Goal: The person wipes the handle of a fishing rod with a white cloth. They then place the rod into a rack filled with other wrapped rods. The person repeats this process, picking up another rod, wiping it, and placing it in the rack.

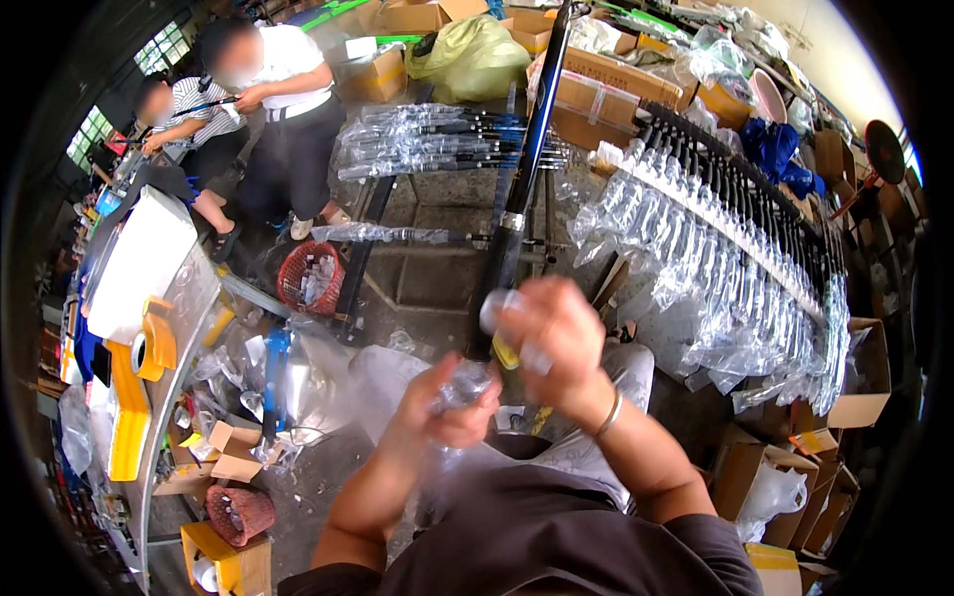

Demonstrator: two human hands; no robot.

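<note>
A long black pole (512, 214) rises in front of me, from between my hands to the top of the view. My left hand (452, 405) is closed around crumpled clear plastic (463, 381) at the pole's lower end. Whether its fingers also grip the pole is hidden. Just right of the pole, my right hand (558, 333) is smeared by motion, with its fingers curled. At its fingertips shows a small whitish piece (500, 310), too blurred to name. A yellow patch (505, 354) shows beside the pole's lower part, below the right hand.
On the right, a rack (730, 233) holds many black rods in clear sleeves. Ahead, more sleeved rods (437, 139) lie across a metal stand. A red basket (310, 278) and a worktable with yellow tape (154, 343) are at left. Two people (288, 109) stand at far left.
</note>
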